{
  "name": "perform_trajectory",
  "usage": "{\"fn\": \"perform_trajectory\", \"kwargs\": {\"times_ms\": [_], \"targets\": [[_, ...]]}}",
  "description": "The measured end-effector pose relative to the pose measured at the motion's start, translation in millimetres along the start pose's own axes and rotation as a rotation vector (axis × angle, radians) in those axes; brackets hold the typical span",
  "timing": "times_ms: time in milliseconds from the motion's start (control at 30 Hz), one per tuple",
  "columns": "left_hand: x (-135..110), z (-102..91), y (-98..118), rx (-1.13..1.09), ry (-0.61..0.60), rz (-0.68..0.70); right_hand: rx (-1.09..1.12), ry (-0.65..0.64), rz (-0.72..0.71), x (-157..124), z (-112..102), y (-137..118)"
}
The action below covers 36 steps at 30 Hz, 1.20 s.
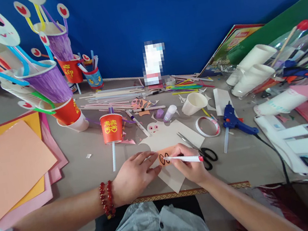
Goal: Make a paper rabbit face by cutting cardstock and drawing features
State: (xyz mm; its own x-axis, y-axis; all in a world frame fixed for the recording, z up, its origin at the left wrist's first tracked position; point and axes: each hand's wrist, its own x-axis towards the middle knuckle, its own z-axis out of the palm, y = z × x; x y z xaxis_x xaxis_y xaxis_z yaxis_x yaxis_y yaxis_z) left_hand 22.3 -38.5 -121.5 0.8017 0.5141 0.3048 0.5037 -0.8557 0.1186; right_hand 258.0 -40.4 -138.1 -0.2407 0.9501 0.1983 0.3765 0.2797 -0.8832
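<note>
My right hand [190, 166] grips a white marker [187, 158] with a red end. Its tip meets a small piece of orange paper [163, 152], where two black oval outlines are drawn side by side. Laid flat at the left edge of that piece is my left hand [136, 173], fingers stretched out. A sheet of white paper [175, 181] lies beneath the orange one. Black-handled scissors [209, 154] rest just right of my right hand. Beyond the hands are a white cutout with a drawn face [153, 128] and another marker [138, 124].
A red paper cup [112, 129] stands left of the paper. Decorated purple cups [51, 85] are stacked at the back left, above coloured sheets [11, 167]. A tape roll [216, 130], blue glue gun [235, 119] and power strip [287, 146] with cables occupy the right side.
</note>
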Motion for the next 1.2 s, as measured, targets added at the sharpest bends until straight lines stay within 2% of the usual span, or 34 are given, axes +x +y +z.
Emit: {"fn": "perform_trajectory", "kwargs": {"times_ms": [633,1200], "targets": [[-0.6,1.7,0.4,-0.010,0.027,0.004,-0.068,-0.030,-0.006,-0.3,0.8,-0.2],[-0.1,-1.9,0.2,0.003,-0.011,0.000,-0.044,-0.049,-0.026,-0.5,-1.2,-2.7]]}}
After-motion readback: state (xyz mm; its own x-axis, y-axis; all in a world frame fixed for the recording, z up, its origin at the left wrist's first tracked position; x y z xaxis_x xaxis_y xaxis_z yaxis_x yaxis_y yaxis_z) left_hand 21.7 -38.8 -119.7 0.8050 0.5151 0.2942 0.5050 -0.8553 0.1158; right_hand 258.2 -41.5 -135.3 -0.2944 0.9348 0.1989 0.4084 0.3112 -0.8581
